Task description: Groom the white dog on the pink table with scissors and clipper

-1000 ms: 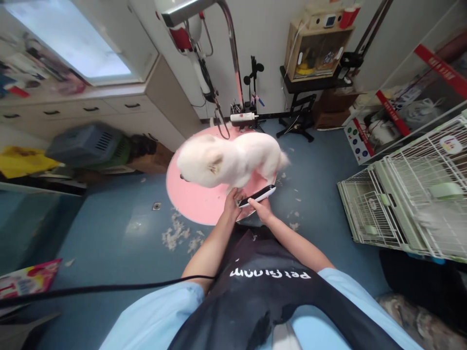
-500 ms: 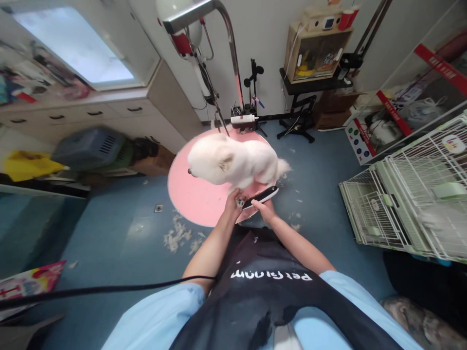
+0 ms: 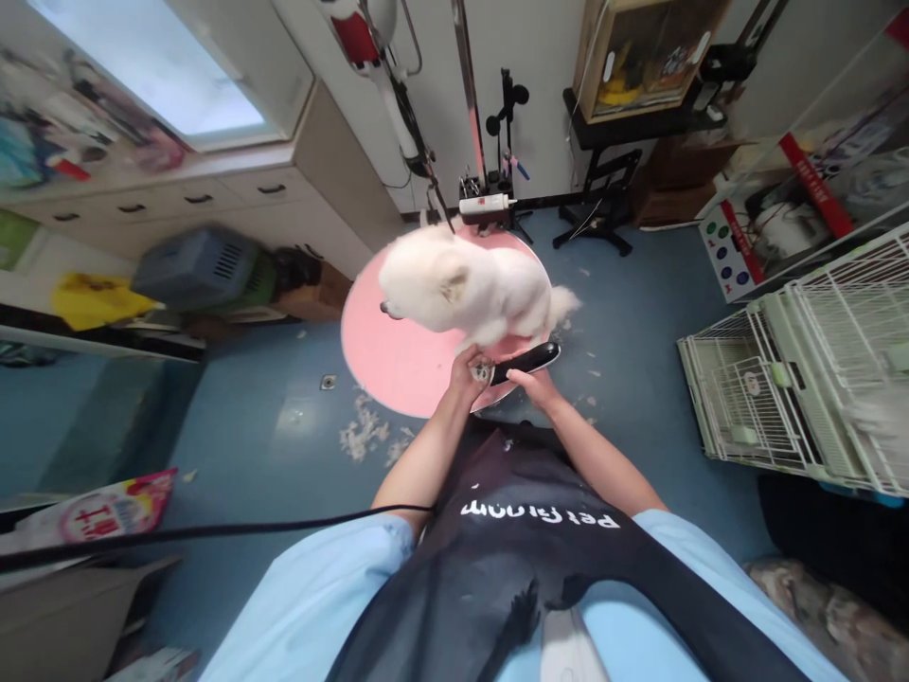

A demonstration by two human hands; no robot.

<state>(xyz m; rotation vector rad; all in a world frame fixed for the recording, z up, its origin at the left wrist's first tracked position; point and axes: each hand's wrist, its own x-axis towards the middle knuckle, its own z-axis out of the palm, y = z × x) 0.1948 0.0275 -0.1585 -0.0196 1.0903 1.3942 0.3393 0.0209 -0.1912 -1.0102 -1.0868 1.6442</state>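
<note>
Beside a white dog (image 3: 487, 284), my right hand (image 3: 538, 388) grips a black clipper (image 3: 526, 362); I can't tell whether my left hand (image 3: 466, 373) is closed.

Seen from above, a white dog (image 3: 474, 284) with close-cropped fur is on a round pink table (image 3: 398, 365), head to the left, fluffy tail to the right. At the near edge, the person's right hand (image 3: 538, 385) grips a black clipper (image 3: 526, 363); the left hand (image 3: 466, 375) curls around a small pale piece (image 3: 482, 371) at its left end, details too small to tell. The person wears a dark apron (image 3: 511, 587) over light blue sleeves (image 3: 319, 578). Hair clumps (image 3: 365, 431) litter the blue floor (image 3: 262, 455); wire cages (image 3: 745, 407) stand right.
</note>
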